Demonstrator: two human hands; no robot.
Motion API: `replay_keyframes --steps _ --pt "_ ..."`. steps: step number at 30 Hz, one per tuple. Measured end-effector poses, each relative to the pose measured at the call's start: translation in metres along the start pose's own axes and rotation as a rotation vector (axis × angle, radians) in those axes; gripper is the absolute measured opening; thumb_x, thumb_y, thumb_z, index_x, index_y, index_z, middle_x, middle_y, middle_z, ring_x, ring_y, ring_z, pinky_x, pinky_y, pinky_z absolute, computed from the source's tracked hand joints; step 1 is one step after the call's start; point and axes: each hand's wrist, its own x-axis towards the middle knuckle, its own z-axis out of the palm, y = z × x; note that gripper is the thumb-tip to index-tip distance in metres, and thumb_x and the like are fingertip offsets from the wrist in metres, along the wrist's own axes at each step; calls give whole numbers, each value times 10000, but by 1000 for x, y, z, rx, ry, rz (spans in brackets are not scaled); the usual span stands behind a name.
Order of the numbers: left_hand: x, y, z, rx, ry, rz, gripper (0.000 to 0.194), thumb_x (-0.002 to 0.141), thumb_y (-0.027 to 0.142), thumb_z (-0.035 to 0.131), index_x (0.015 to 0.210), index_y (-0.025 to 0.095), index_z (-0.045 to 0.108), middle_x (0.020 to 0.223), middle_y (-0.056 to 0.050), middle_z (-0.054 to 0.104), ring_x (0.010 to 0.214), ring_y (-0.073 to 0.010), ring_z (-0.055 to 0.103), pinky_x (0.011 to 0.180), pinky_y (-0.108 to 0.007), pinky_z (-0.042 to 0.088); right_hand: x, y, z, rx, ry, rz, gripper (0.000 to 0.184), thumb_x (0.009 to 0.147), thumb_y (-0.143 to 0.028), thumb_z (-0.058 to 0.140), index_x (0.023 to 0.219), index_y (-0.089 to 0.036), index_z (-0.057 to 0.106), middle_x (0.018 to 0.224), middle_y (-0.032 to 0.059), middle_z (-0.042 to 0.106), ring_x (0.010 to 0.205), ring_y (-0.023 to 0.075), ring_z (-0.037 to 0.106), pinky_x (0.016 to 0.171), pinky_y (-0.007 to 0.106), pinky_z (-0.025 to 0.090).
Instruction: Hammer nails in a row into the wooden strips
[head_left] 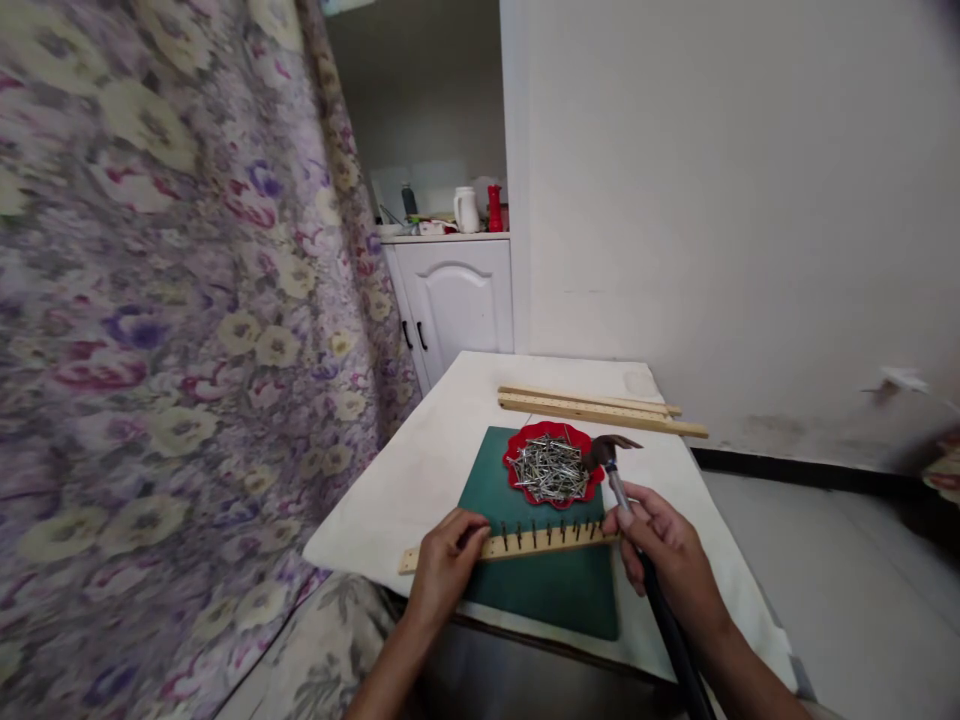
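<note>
A claw hammer (621, 490) is in my right hand (667, 550), which is closed round it below the head. The hammer's head is up, beside the red dish, and its black handle runs down toward me. My left hand (448, 558) lies over a narrow wooden strip (529, 543), thumb and forefinger pinched together at its upper edge. What is between those fingertips is hidden. Several dark nails (549, 533) stand upright in a row along the strip, from the left fingertips to the right hand. The strip lies across a green mat (540, 595).
A scalloped red dish (514, 440) full of loose nails (551, 468) sits on the mat's far part. Behind it, wooden strips (600, 408) lie on the white-covered table (397, 490). A floral curtain (187, 350) hangs at left; a white cabinet (465, 300) stands beyond.
</note>
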Motion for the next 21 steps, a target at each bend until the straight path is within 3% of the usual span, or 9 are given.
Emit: replay_keyframes --steps 2,5,11,16,21 --pt "19 9 -3 29 -33 35 175 856 292 497 828 194 640 789 -28 630 739 -159 580 673 -246 431 3 -4 -11 26 73 -23 347 801 -369 643 1076 -184 541 722 -2 633 344 43 391 275 163 363" --pt "59 28 7 91 -191 158 146 828 239 515 854 200 653 811 -25 638 738 -155 577 670 -239 422 7 -5 -22 62 135 -39 306 801 -355 644 1035 -176 559 712 -3 631 349 38 382 283 161 371" --pt "131 57 69 205 -467 437 197 772 124 509 796 209 685 853 -43 655 817 -189 591 713 -257 419 7 -5 -26 91 128 -10 370 770 -394 662 1047 -175 551 715 2 637 326 43 385 256 171 344" --pt "158 56 106 194 -584 532 140 734 154 571 668 224 673 743 -16 637 714 -185 588 645 -249 397 7 -11 -23 103 103 1 342 773 -388 647 1012 -168 542 704 -13 611 311 27 372 251 155 328" --pt "172 50 111 168 -577 530 137 726 211 618 590 213 636 696 -21 629 694 -191 591 633 -253 395 10 -11 -24 130 89 7 289 795 -361 621 997 -175 528 705 -24 604 299 17 370 254 142 316"
